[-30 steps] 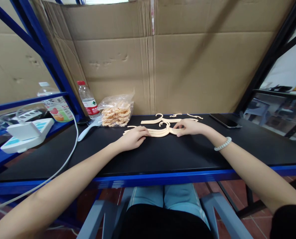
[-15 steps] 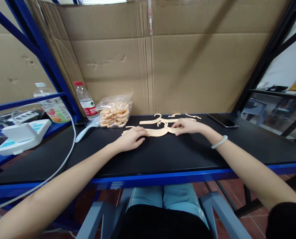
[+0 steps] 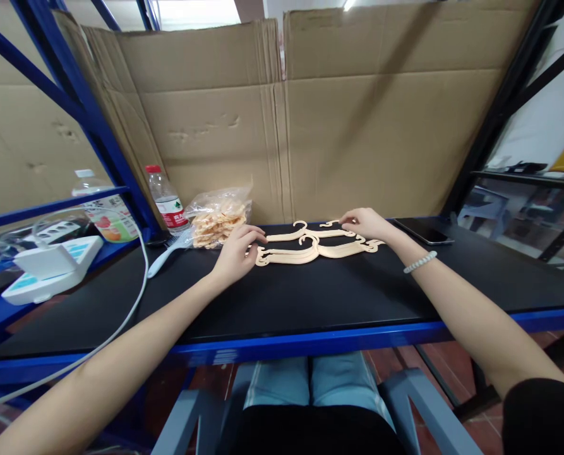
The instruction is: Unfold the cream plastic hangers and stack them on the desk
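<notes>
Several cream-coloured hangers lie on the black tabletop. The nearer hanger [image 3: 291, 256] spreads left and right of its hook, seemingly stacked with others. Behind it is a second hanger [image 3: 284, 237], and a small hook-shaped piece [image 3: 329, 224] lies further back. My left hand [image 3: 239, 253] is at the left ends of the hangers, fingers bent and a little apart, with nothing visible between them. Above the right end of the rear hanger, my right hand [image 3: 364, 222] has its fingertips curled down; what is under them is hidden.
A clear bag of cream-coloured pieces [image 3: 220, 218], a red-capped bottle [image 3: 170, 202] and a pale blue brush [image 3: 168, 253] stand or lie at the left. A phone [image 3: 424, 231] lies at the right. A white cable [image 3: 132, 284] crosses the left side.
Both hands have come off the nearer hanger: my left hand moved left and slightly back, my right hand back and slightly right. The hanger's ends now show. The view has tilted up a little.
</notes>
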Motion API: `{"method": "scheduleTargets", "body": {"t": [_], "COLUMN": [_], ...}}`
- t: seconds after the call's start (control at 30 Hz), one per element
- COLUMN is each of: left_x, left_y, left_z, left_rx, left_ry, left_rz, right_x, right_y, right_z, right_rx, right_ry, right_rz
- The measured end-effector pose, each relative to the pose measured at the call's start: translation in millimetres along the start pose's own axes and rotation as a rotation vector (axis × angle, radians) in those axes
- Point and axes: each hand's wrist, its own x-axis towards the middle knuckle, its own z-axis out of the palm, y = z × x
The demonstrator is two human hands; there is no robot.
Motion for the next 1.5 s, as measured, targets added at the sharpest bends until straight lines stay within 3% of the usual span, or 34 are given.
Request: {"method": "scheduleTargets", "body": {"t": [0.2, 0.3, 0.43, 1.07, 1.37, 1.5], "left_x": [-1.2, -2.1, -2.8, -1.6, -2.9, -1.8], "left_y": [0.8, 1.1, 0.2, 9.5, 14.7, 13.2], "left_z": [3.0, 4.1, 5.7, 9.2, 8.3, 6.4], "left_rx": [-0.025, -0.033, -0.037, -0.058, -0.063, -0.065], "left_ry": [-0.041, -0.046, -0.046, -0.075, -0.085, -0.08], "left_rz": [0.015, -0.001, 0.001, 0.037, 0.022, 0.001], "right_x": [-0.9, -3.5, -5.2, 8.5, 5.5, -1.8], "right_y": [46.6, 68.7, 84.0, 127.8, 123.7, 116.4], "right_z": [-9.2, -11.2, -8.1, 24.3, 15.8, 6.0], "right_rx": [-0.027, -0.036, -0.063, -0.288, -0.28, -0.214], "right_ry": [0.304, 0.356, 0.32, 0.045, 0.057, 0.118], "right_rz": [0.252, 0.379, 0.455, 0.394, 0.398, 0.388]}}
